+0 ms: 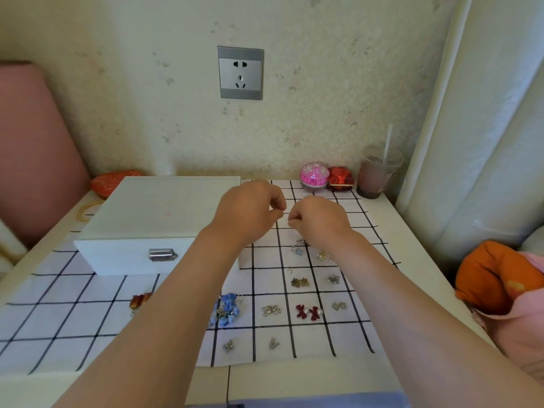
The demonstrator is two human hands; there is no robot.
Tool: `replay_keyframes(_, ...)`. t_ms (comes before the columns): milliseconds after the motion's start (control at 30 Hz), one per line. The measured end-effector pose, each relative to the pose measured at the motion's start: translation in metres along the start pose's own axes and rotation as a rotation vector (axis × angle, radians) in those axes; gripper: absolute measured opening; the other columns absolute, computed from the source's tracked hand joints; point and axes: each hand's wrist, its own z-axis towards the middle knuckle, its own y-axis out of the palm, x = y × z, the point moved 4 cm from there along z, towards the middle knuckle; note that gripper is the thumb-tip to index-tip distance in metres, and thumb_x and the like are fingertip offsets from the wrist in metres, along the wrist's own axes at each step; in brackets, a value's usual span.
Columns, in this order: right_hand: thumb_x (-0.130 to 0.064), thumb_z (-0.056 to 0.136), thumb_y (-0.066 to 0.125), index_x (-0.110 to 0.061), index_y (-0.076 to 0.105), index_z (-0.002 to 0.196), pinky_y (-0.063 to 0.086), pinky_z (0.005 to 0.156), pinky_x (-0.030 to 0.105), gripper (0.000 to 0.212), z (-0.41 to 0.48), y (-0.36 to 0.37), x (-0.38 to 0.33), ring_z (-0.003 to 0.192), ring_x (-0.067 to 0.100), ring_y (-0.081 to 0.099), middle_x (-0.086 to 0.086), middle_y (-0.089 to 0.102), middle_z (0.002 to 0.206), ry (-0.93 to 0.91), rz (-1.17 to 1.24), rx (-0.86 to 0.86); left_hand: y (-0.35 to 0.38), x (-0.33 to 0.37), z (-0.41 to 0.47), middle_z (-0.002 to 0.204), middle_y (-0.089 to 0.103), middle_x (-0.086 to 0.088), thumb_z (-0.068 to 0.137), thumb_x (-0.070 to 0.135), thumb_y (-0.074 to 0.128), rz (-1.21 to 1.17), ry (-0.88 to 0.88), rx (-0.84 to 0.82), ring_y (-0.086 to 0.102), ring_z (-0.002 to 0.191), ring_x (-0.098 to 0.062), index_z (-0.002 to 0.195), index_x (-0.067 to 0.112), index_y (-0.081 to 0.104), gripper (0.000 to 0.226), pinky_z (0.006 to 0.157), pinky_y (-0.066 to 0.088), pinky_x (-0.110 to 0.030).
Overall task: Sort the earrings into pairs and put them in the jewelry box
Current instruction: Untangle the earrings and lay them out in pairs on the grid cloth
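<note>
My left hand (250,212) and right hand (319,220), fingers curled, pinch a thin metal piece (286,217) just right of the jewelry box (147,213). It is too small to identify. The box is closed, with its long axis left-right and its latch (162,255) toward me. My left forearm hides its right front corner. The earrings (300,311) lie right of the box.

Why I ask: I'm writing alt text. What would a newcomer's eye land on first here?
The left hand and right hand meet mid-frame above the checked cloth, pinching a tiny piece between them. Left of them sits the closed white jewelry box; earrings lie scattered over the cloth's squares nearer the person.
</note>
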Motion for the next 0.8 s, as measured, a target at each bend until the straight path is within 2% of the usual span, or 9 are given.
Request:
replay_keyframes(100, -0.032, 0.092, 0.067, -0.030, 0.075, 0.097, 0.043, 0.069, 0.028, 0.010, -0.016, -0.016, -0.007, 0.088, 0.009, 0.062, -0.014, 0.070, 0.093, -0.067, 0.168, -0.010, -0.006, 0.001, -0.010, 0.091, 0.063, 0.017, 0.089, 0.030, 0.067, -0.024, 0.053, 0.015, 0.048, 0.067, 0.000, 0.092, 0.033, 0.070, 0.005, 0.060, 0.034, -0.016)
replay_keyframes(200, -0.032, 0.085, 0.076, -0.030, 0.075, 0.087, 0.052, 0.072, 0.030, 0.002, -0.034, -0.024, -0.009, 0.081, 0.005, 0.064, -0.016, 0.068, 0.087, -0.096, 0.327, -0.100, -0.011, 0.002, -0.024, 0.090, 0.062, 0.015, 0.088, 0.026, 0.070, -0.103, 0.101, 0.015, 0.048, 0.069, 0.005, 0.091, 0.029, 0.070, 0.005, 0.065, 0.037, -0.016)
replay_keyframes(267, -0.031, 0.083, 0.079, -0.030, 0.075, 0.086, 0.054, 0.074, 0.028, 0.004, -0.047, -0.026, -0.006, 0.083, 0.004, 0.064, -0.014, 0.068, 0.086, -0.089, 0.356, -0.158, -0.013, 0.005, -0.035, 0.088, 0.062, 0.015, 0.087, 0.025, 0.072, -0.134, 0.120, -0.013, 0.050, 0.070, 0.005, 0.090, 0.028, 0.071, 0.005, 0.068, 0.039, -0.018)
replay_keyframes(333, -0.032, 0.083, 0.079, -0.032, 0.075, 0.085, 0.053, 0.077, 0.027, 0.005, -0.063, -0.026, -0.003, 0.083, 0.002, 0.063, -0.014, 0.069, 0.087, -0.090, 0.360, -0.199, -0.016, 0.008, -0.047, 0.086, 0.061, 0.017, 0.086, 0.026, 0.073, -0.143, 0.126, -0.046, 0.052, 0.070, 0.004, 0.090, 0.028, 0.071, 0.005, 0.069, 0.042, -0.017)
replay_keyframes(433, -0.033, 0.085, 0.076, -0.031, 0.077, 0.089, 0.053, 0.074, 0.027, 0.004, -0.084, -0.022, -0.007, 0.078, 0.000, 0.062, -0.015, 0.069, 0.088, -0.113, 0.356, -0.215, -0.020, 0.011, -0.064, 0.083, 0.061, 0.020, 0.086, 0.027, 0.074, -0.139, 0.133, -0.095, 0.054, 0.070, 0.004, 0.090, 0.029, 0.072, 0.005, 0.070, 0.045, -0.017)
replay_keyframes(533, -0.033, 0.090, 0.071, -0.032, 0.077, 0.094, 0.047, 0.071, 0.026, 0.007, -0.092, -0.018, -0.024, 0.081, 0.002, 0.061, -0.019, 0.068, 0.086, -0.172, 0.283, -0.160, -0.025, 0.012, -0.081, 0.083, 0.062, 0.022, 0.086, 0.028, 0.073, -0.107, 0.130, -0.129, 0.054, 0.069, 0.004, 0.090, 0.032, 0.072, 0.006, 0.069, 0.047, -0.019)
replay_keyframes(633, -0.035, 0.092, 0.067, -0.032, 0.076, 0.100, 0.039, 0.064, 0.026, 0.012, -0.091, -0.012, -0.043, 0.085, 0.009, 0.062, -0.014, 0.069, 0.092, -0.219, 0.200, -0.101, -0.028, 0.005, -0.098, 0.080, 0.063, 0.026, 0.084, 0.032, 0.075, -0.128, 0.066, -0.146, 0.058, 0.068, 0.002, 0.083, 0.038, 0.070, 0.008, 0.066, 0.049, -0.020)
replay_keyframes(700, -0.035, 0.093, 0.065, -0.030, 0.076, 0.103, 0.041, 0.065, 0.026, 0.015, -0.090, -0.006, -0.053, 0.089, 0.011, 0.063, -0.011, 0.072, 0.098, -0.236, 0.159, -0.103, -0.029, -0.003, -0.109, 0.080, 0.065, 0.027, 0.082, 0.030, 0.077, -0.171, 0.010, -0.169, 0.060, 0.068, 0.000, 0.082, 0.038, 0.072, 0.010, 0.067, 0.053, -0.022)
replay_keyframes(800, -0.032, 0.092, 0.064, -0.029, 0.078, 0.101, 0.051, 0.076, 0.030, 0.016, -0.091, 0.000, -0.063, 0.092, 0.012, 0.066, -0.012, 0.074, 0.098, -0.239, 0.129, -0.153, -0.032, -0.018, -0.124, 0.078, 0.066, 0.027, 0.081, 0.025, 0.079, -0.200, -0.056, -0.202, 0.062, 0.067, -0.001, 0.080, 0.036, 0.072, 0.013, 0.067, 0.054, -0.021)
